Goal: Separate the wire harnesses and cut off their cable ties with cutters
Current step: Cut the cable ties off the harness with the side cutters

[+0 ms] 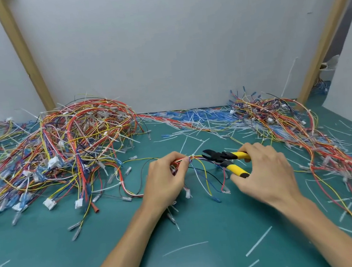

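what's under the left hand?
The left hand pinches a harness; loose wire ends poke out from beneath it onto the mat. Where those wires run under the palm is covered.

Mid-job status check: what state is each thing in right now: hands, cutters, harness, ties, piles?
Left hand: pinches the harness.
Right hand: grips the cutters' yellow handles.
Cutters: jaws open, tips at the bundle beside the tie.
Harness: held up, wire ends drooping.
Cable tie: on the bundle, uncut.
Left pile: tangled, ties still on.
Right pile: spread loosely.
Cut ties: scattered on the mat.
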The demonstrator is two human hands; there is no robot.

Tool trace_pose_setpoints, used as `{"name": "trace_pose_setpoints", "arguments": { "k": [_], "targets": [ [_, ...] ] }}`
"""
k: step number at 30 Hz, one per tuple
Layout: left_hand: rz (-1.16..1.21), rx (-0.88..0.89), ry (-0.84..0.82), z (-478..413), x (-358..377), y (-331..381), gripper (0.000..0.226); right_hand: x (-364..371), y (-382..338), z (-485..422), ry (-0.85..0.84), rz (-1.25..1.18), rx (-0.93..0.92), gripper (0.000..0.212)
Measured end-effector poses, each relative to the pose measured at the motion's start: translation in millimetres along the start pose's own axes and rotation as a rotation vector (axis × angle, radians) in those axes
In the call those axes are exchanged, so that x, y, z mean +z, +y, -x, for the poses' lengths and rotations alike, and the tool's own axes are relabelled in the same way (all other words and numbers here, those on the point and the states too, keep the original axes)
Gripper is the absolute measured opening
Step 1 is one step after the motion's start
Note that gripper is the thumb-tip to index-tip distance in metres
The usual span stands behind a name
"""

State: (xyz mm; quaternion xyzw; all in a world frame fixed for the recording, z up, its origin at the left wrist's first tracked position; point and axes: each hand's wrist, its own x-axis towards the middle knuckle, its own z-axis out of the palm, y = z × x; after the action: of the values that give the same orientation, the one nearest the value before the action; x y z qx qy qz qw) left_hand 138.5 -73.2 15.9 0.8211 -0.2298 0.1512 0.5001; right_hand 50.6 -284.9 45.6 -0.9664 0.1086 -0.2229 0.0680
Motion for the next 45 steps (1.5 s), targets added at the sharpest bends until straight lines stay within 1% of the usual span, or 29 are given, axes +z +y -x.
{"name": "trace_pose_setpoints", "arguments": {
  "k": [8, 12, 21, 29, 33, 40, 45],
  "targets": [
    [-0.093, 0.142, -0.027, 6, 5, 5, 0.018, 5, -2, 1, 0.040, -0.016, -0.027, 0.045],
    [-0.136, 0.176, -0.023, 8, 5, 6, 0.018, 6, -3, 2, 0.050, -0.030, -0.042, 0.045],
    [-0.155, 0.185, -0.029, 6, 5, 1, 0.018, 8, 2, -1, 0.048, -0.031, -0.047, 0.026],
    [-0.081, 0.138, -0.053, 5, 6, -1, 0.020, 6, -1, 0, 0.018, -0.007, -0.033, 0.010],
    [-0.054, 0.101, -0.062, 5, 6, -2, 0.021, 8, 1, 0, -0.054, 0.036, 0.004, 0.016],
    [-0.010, 0.024, -0.146, 1, 3, -3, 0.017, 12, 7, -3, -0.237, -0.038, 0.013, 0.016],
    [0.010, -0.007, -0.175, 1, 1, -1, 0.018, 9, 7, -5, -0.283, -0.020, 0.019, 0.011]
  ]
}}
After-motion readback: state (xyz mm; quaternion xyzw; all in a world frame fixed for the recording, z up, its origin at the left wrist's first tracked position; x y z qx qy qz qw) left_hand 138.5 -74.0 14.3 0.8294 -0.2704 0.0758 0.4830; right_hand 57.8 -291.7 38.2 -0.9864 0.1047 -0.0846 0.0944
